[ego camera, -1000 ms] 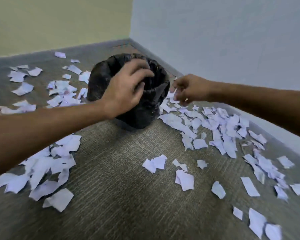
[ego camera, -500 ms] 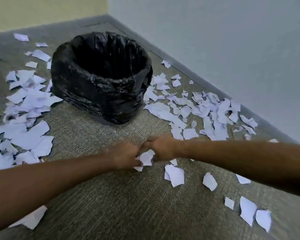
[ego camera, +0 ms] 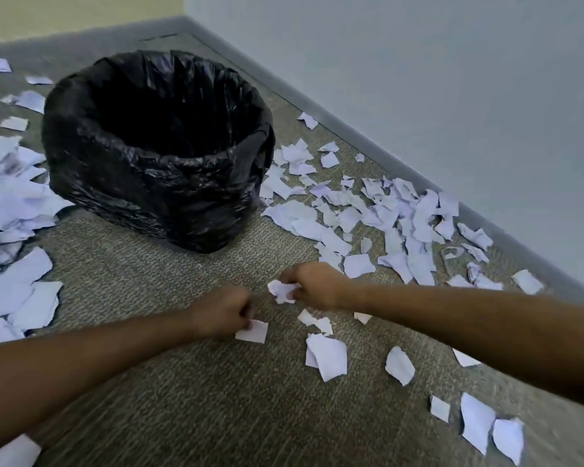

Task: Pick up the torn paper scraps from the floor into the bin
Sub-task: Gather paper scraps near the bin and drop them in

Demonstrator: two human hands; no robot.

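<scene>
Scrap (ego camera: 281, 290) in right hand (ego camera: 314, 287)

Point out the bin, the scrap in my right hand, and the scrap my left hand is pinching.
bin (ego camera: 155, 183), head view, front of the black liner below the rim.
right-hand scrap (ego camera: 280, 289), head view, middle of the crumpled piece.
left-hand scrap (ego camera: 254, 332), head view, centre of the flat piece.

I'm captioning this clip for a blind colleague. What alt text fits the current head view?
Each hand pinches a torn paper scrap near the carpet: the left hand a flat scrap, the right hand a crumpled scrap. Behind them stands a black-lined bin, with loose scraps scattered around it.
</scene>
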